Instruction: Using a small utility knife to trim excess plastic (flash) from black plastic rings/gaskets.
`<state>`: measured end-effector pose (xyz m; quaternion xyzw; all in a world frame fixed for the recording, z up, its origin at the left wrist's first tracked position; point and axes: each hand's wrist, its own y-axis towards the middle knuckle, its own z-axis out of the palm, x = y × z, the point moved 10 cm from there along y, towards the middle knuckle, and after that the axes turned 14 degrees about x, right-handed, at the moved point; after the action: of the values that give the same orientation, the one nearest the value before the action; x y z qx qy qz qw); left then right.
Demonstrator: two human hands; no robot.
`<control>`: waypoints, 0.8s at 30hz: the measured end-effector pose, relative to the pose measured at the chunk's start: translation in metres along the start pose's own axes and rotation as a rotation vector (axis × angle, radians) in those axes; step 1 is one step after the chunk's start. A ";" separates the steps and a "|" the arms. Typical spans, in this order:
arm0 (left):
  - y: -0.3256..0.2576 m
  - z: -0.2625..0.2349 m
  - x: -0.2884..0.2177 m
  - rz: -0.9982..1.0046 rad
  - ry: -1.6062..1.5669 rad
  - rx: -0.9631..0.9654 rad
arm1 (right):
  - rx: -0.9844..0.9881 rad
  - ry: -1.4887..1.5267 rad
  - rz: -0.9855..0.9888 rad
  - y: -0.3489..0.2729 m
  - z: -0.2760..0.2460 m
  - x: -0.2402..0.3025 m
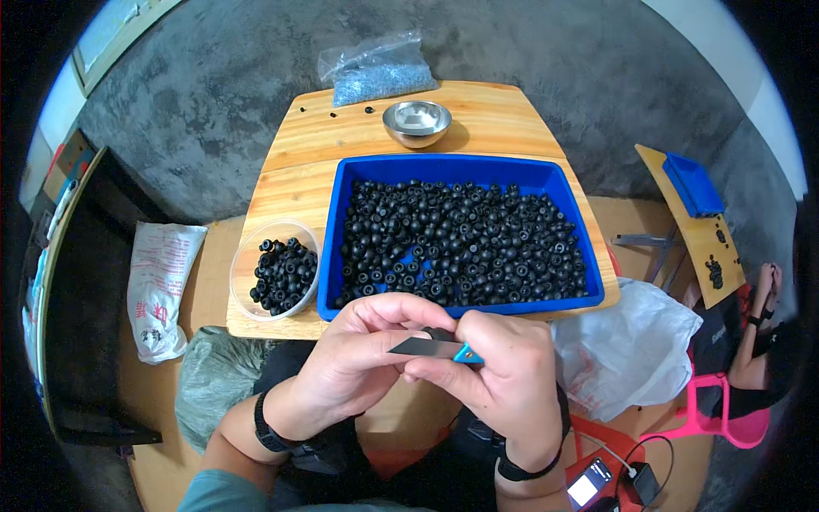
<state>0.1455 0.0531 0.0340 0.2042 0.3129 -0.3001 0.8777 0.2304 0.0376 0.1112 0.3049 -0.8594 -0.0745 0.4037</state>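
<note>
My right hand [503, 367] is closed round a blue-handled utility knife [426, 347], its blade pointing left across the fingers. Close against it, my left hand [358, 350] pinches a small black plastic piece [439, 334], partly hidden behind the blade and fingers. Both hands are just in front of a blue tray [559, 300] that holds a great many round black pieces [461, 230] with holes in them. Left of the tray, a see-through round tub [241, 294] contains more such black pieces [286, 273].
On the wooden table [281, 183] stand a steel bowl [416, 136] and a bag of bluish bits [380, 81]. Plastic sacks [162, 282] lie around the table. A phone [589, 485] sits at lower right. Beyond are another person's arms [755, 341] and a side table [682, 213].
</note>
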 end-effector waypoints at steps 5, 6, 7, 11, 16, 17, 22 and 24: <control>-0.014 -0.035 -0.069 0.204 0.513 -0.242 | -0.014 0.156 0.178 -0.002 -0.002 -0.056; -0.025 -0.046 -0.095 0.235 0.674 -0.374 | -0.129 0.242 0.229 -0.006 -0.012 -0.073; -0.038 -0.060 -0.121 0.234 0.851 -0.469 | -0.244 0.330 0.274 -0.010 -0.021 -0.087; -0.070 -0.138 -0.138 -0.188 1.238 -0.697 | -0.300 0.141 0.358 -0.015 -0.037 -0.121; -0.038 -0.064 -0.206 0.318 1.406 -0.623 | -0.264 0.174 0.356 -0.009 -0.027 -0.137; -0.023 -0.027 -0.219 0.411 1.448 -0.546 | -0.269 0.190 0.349 -0.009 -0.028 -0.135; 0.054 0.012 -0.121 0.044 1.657 -0.307 | -0.256 0.126 0.436 -0.014 -0.027 -0.153; 0.077 0.001 -0.058 -0.125 1.878 -0.026 | -0.260 0.138 0.412 -0.011 -0.023 -0.152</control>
<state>0.1598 0.1327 0.0869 0.3356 0.9063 -0.0555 0.2508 0.3269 0.1205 0.0238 0.0733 -0.8570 -0.0794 0.5038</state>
